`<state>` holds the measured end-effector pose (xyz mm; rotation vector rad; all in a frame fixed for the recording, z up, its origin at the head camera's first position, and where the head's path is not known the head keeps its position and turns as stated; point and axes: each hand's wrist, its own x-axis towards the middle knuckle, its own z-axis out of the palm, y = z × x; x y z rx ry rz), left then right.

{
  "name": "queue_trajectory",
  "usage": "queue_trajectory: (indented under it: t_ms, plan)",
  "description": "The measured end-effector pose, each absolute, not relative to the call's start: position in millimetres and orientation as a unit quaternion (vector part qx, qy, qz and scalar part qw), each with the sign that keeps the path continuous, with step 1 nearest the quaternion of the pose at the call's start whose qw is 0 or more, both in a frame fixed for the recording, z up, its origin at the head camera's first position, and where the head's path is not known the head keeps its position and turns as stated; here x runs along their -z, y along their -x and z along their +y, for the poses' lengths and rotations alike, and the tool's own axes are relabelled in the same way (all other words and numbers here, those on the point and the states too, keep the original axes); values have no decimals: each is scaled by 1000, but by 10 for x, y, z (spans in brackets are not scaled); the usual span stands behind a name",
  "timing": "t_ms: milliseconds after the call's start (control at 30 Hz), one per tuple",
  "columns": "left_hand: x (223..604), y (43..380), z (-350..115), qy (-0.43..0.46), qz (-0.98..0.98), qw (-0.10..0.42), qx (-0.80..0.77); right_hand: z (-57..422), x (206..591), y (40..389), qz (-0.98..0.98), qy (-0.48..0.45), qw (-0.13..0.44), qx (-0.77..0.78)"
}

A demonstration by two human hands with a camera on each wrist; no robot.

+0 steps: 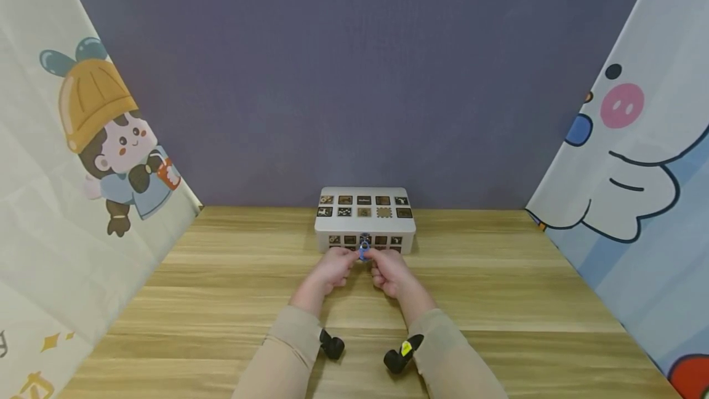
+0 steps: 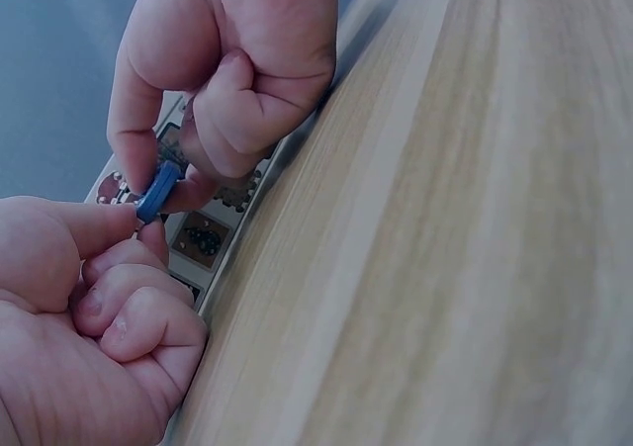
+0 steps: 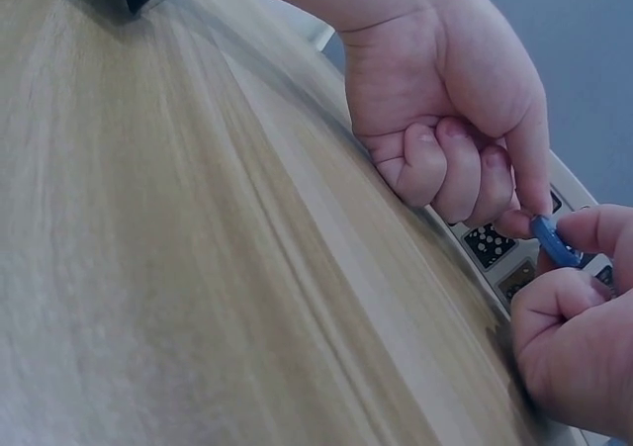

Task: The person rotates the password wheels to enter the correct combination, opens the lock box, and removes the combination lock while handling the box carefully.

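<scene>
A white box (image 1: 364, 225) printed with small brown and black pictures stands at the back of the table. At the middle of its front hangs a small blue padlock (image 1: 364, 253), its shackle up by the box's latch. My left hand (image 1: 335, 266) pinches the padlock's left side between thumb and forefinger, the other fingers curled into the palm. From the opposite side my right hand (image 1: 392, 273) pinches it the same way. In the left wrist view the blue padlock body (image 2: 158, 191) sits between both sets of fingertips, which partly cover it.
The wood-grain table (image 1: 221, 300) runs up to a dark grey-blue wall (image 1: 360, 79). Cartoon-printed sheets flank it, one with a capped child (image 1: 119, 140) on the left, one with a white animal (image 1: 637, 140) on the right. Small black cameras (image 1: 332, 346) are strapped to both sleeves.
</scene>
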<state>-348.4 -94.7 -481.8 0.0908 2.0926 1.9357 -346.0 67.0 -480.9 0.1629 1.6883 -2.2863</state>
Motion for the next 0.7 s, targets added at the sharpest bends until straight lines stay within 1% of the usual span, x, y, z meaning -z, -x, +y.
queue_trajectory:
  t_ms: [700]
  plan:
    - [4775, 3457, -963, -33, 727, 148, -669, 650, 4834, 3473, 606, -40, 157, 779]
